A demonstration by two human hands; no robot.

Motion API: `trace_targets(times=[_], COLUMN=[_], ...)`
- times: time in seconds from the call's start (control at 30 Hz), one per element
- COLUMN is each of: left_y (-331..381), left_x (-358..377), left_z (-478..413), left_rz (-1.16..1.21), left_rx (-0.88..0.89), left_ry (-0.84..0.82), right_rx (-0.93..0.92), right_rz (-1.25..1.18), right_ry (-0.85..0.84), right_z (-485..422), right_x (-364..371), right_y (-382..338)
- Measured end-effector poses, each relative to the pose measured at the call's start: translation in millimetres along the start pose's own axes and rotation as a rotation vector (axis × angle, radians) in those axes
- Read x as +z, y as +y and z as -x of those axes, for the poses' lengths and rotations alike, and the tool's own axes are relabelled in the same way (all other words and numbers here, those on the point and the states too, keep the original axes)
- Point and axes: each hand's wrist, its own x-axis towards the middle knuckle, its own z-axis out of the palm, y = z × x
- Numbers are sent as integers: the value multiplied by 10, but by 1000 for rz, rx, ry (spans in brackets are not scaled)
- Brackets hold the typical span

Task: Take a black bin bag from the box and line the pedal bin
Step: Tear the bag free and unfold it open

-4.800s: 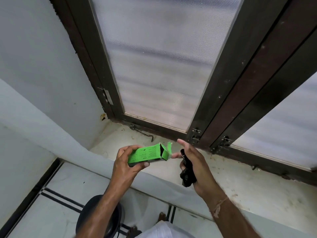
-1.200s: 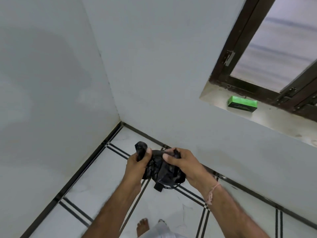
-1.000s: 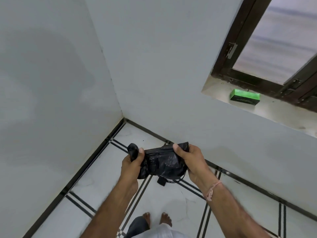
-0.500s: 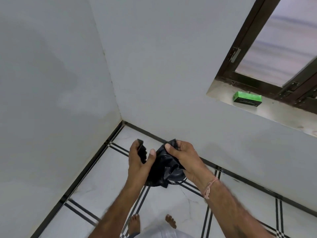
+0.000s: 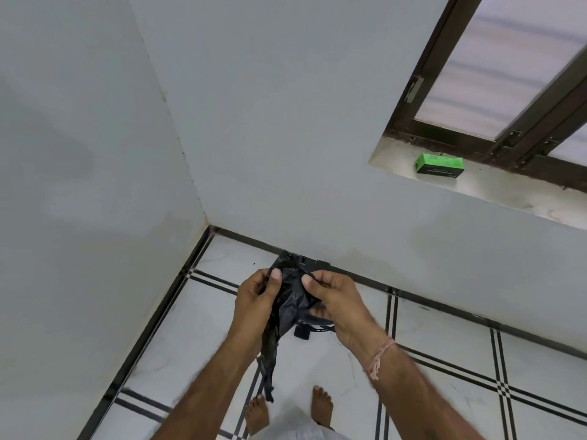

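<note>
A crumpled black bin bag [image 5: 290, 308] hangs between my two hands over the tiled floor, with a thin tail of it dangling down toward my feet. My left hand [image 5: 255, 300] pinches its left edge with thumb on top. My right hand [image 5: 336, 301] grips the right side, thumb pressed onto the plastic. The green box [image 5: 440, 165] lies flat on the window sill at the upper right, well away from both hands. The pedal bin is not in view.
White walls meet in a corner ahead, with a dark skirting strip [image 5: 444, 308] along the floor. The window sill [image 5: 508, 193] juts at the right under a dark-framed window [image 5: 495, 74]. My bare feet [image 5: 322, 406] stand on white tiles with black lines.
Earlier the box was in my left hand at the sill; it now lies on the sill. Over the last second both hands have worked the bag and a tail of it has dropped down.
</note>
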Motion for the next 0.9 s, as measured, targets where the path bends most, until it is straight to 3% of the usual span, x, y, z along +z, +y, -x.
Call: trace_targets(times=[0.1,0.4,0.47,0.57,0.6,0.7,0.9], left_y=[18,27,-48,-56,-40,-8,-83], left_x=[-59,-53,5,36,60,187,162], left_z=[3,44,61,163,207,300,230], left_rz=[17,18,-108,-339,-314,-106,138], left_rx=[4,-142,-75,200,237,121,7], left_ry=[-1,76,182,271,196,-77,-15], right_rx=[-12,27,30,33,37,79,33], right_rz=[75,-9,-18,-87,-109,-170,-311], right_ry=[-4,-60,-60,-47,-48,-32,-99], right_z=[25,169,179,184,180,185,221], right_x=[31,-31,-27,-11,-11,6,-4], right_y=[55,82,47,17,21,26,118])
